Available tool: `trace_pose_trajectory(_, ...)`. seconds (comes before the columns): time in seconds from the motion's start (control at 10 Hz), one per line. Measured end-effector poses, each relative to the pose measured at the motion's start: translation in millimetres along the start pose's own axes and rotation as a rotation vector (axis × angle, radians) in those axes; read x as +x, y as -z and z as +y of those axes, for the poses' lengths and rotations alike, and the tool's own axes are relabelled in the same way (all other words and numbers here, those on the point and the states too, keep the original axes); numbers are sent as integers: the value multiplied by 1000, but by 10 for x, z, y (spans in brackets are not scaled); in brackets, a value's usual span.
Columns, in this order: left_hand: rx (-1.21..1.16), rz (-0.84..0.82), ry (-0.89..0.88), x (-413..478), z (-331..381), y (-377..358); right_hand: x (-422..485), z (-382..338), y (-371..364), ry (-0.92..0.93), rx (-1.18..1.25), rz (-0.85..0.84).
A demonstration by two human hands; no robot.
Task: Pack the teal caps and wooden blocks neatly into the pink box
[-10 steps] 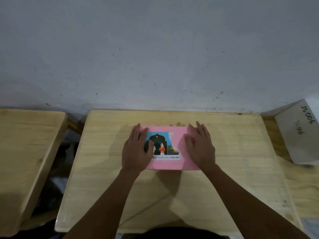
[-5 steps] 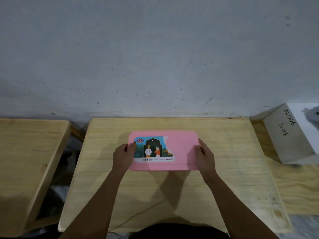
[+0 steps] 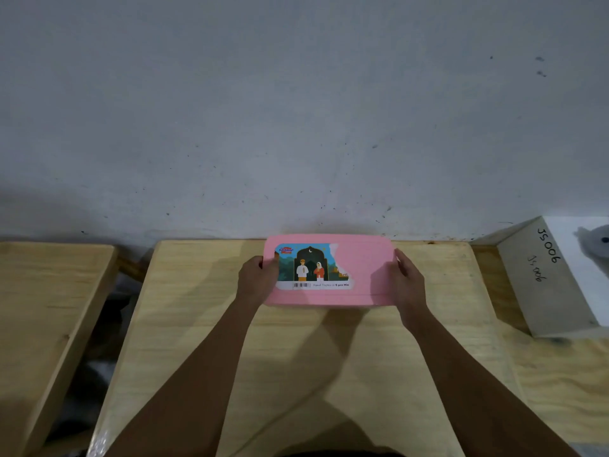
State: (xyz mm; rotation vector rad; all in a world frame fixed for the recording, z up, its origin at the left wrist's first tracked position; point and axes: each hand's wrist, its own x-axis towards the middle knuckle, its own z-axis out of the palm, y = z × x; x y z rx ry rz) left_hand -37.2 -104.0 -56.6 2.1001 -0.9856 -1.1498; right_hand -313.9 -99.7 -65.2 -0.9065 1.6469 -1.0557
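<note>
Fingers (image 3: 270, 262) of left hand (image 3: 258, 278): curled round left end of box (image 3: 365, 268), thumb on lid. Right hand (image 3: 408, 282): same grip on right end. Box: pink, lid on, label (image 3: 313, 267) up, at far edge of counter (image 3: 329, 357), close to wall (image 3: 296, 110); resting or lifted, cannot tell. Block (image 3: 540, 278) marked "JS006": right of counter, well apart. Second counter (image 3: 43, 308): left.

The box (image 3: 365, 272) looks like smooth, matt pink plastic, with a printed paper label (image 3: 313, 268) stuck flat on its lid. The table (image 3: 329, 357) is pale bare wood with visible grain, as is the bench (image 3: 43, 308). The wall (image 3: 296, 110) is matt grey plaster, speckled and slightly rough.
</note>
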Motion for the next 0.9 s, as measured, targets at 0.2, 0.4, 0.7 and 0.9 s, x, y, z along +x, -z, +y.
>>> trace_pose_trajectory(0.2,-19,-24,61,185,130,-151,290,-52,1,-13,20,8)
trace_pose_trajectory(0.4,-6,-10,46,265,161,-159,367,54,-37,24,-32,31)
trace_pose_trajectory(0.7,-76,-29,39,104,227,-119,338,17,-120,-40,-321,52)
trace_pose_trajectory(0.9,48,6,-83,-22,375,49,249,-258,-155,-30,-529,27)
